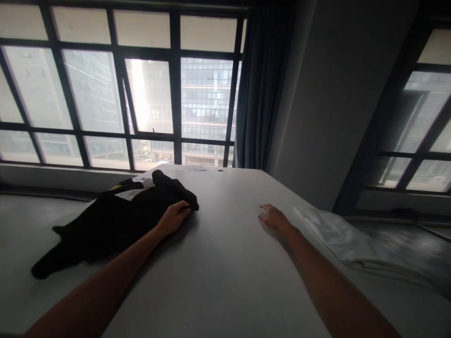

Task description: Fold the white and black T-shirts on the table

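Black cloth (120, 225) lies in a loose, crumpled heap on the left side of the white table (225, 281), its rounded right end at the fingertips of my left hand (173, 218); my thumb and fingers there are closed together on that edge, so the bulk of it spreads leftward from my grip, beyond my wrist and forearm, one narrow end trailing down to the lower left; a white patch (136, 193) and a touch of yellow show along its upper side; well apart from it, across bare tabletop, is my right hand (275, 218), palm down, its fingers slightly parted and bent, with nothing between them; whether those fingertips touch the surface I cannot tell; just right of that hand lies a folded white sheet (355, 241), reaching along the table's right side; near the far edge are some thin papers (192, 168) and a small dark round spot (220, 170); past the table stand a dark-framed window (175, 94), one pane tilted, a blue curtain (259, 94) and a grey wall (338, 94).
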`<state>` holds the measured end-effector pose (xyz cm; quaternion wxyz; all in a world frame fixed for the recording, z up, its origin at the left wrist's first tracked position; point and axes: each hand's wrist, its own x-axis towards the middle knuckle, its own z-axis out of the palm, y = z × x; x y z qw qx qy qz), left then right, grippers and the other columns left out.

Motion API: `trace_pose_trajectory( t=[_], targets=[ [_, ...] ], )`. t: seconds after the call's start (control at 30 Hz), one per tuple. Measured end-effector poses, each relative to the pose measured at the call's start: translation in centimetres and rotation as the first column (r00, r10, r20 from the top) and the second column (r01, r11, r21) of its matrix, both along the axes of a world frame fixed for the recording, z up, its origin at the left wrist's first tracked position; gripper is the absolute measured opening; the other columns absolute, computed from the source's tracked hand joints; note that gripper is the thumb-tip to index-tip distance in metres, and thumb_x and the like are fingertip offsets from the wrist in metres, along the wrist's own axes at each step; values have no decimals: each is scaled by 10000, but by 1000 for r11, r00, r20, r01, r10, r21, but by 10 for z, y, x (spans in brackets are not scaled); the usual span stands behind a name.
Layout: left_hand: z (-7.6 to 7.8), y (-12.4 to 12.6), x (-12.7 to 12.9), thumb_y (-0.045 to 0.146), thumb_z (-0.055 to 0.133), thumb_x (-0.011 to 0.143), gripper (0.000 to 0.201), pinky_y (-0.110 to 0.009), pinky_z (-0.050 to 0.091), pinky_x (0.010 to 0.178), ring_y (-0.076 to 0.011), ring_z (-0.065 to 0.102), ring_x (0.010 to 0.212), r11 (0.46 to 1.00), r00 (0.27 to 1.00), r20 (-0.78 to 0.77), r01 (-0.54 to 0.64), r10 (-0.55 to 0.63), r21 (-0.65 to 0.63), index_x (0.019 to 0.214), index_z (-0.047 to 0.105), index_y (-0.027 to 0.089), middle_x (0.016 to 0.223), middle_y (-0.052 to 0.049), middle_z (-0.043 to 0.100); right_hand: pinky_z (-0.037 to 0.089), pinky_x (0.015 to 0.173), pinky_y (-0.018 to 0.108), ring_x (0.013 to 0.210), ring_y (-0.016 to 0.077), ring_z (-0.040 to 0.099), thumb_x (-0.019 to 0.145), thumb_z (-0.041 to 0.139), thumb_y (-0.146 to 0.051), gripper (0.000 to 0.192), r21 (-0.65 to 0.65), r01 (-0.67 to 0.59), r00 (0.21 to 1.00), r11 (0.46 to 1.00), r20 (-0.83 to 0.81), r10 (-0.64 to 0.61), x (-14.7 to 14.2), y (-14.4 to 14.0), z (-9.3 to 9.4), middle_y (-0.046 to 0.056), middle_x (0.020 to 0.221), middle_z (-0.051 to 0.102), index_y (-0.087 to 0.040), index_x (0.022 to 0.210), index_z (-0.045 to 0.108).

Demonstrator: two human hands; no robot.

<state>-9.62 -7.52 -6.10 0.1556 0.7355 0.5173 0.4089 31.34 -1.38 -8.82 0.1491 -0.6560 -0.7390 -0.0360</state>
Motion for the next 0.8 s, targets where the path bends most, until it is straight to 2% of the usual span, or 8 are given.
trace_pose_trajectory(
  t=[0.07, 0.13, 0.2, 0.27, 0.4, 0.5, 0.67, 0.8],
  targets=[
    [-2, -18, 26, 462, 589, 849, 353, -293, 508, 755, -201, 642, 810, 936, 942, 36, 335, -333, -105, 1010, 705, 169, 903, -35, 725, 390, 1074, 399, 1304, 292, 486, 853, 589, -286, 623, -57, -113, 993, 992, -21, 112, -23, -3, -4, 163, 1468, 480, -131, 1445, 473],
    [-1, -35, 45, 479, 645, 832, 382, -289, 514, 771, -186, 646, 807, 797, 827, 37, 552, -561, -245, 1063, 714, 183, 933, -27, 735, 380, 1090, 397, 1320, 279, 475, 851, 595, -264, 665, -66, -193, 980, 979, -56, 190, -41, -6, -8, 152, 1478, 473, -157, 1485, 425],
    [1, -47, 53, 448, 678, 828, 371, -295, 512, 844, -192, 664, 879, 696, 739, 18, 642, -674, -321, 1104, 719, 203, 1005, -30, 744, 363, 1111, 402, 1336, 266, 460, 865, 595, -275, 648, -44, -274, 958, 961, -101, 269, -52, -10, -12, 130, 1480, 477, -195, 1486, 429],
    [4, -51, 51, 426, 703, 816, 400, -312, 493, 934, -213, 667, 1000, 668, 705, -27, 658, -709, -346, 1166, 706, 231, 1122, -37, 733, 349, 1128, 420, 1348, 268, 447, 865, 617, -307, 623, -18, -363, 922, 932, -153, 356, -59, -13, -15, 115, 1480, 477, -219, 1463, 466],
    [10, -46, 33, 459, 867, 602, 834, -407, 395, 1097, -312, 537, 1285, 705, 663, -271, 568, -698, -425, 1366, 573, 298, 1434, -70, 566, 366, 1121, 457, 1326, 286, 473, 848, 642, -292, 572, 57, -514, 820, 856, -262, 510, -77, -18, -21, 122, 1459, 494, -223, 1406, 535],
    [12, -42, 22, 453, 906, 495, 1007, -554, 228, 1174, -399, 362, 1412, 801, 606, -524, 452, -599, -392, 1414, 520, 313, 1545, -99, 425, 401, 1091, 443, 1253, 267, 536, 839, 618, -207, 432, 131, -577, 755, 806, -288, 588, -93, -23, -23, 110, 1377, 565, -232, 1269, 638],
    [5, -38, 26, 274, 796, 655, 767, -557, 178, 1189, -358, 377, 1415, 864, 592, -634, 407, -497, -297, 1380, 551, 323, 1535, -77, 442, 461, 966, 365, 1091, 222, 604, 875, 543, -175, 222, 154, -587, 761, 795, -232, 606, -113, -29, -24, 83, 1198, 651, -219, 1037, 688],
    [-7, -33, 41, 125, 623, 779, 564, -472, 231, 1187, -286, 467, 1364, 860, 632, -621, 489, -464, -145, 1315, 614, 301, 1477, -50, 522, 445, 833, 300, 910, 198, 628, 917, 471, -194, 192, 128, -426, 864, 896, -234, 445, -105, -20, -15, 64, 964, 698, -213, 956, 658]
  ],
)
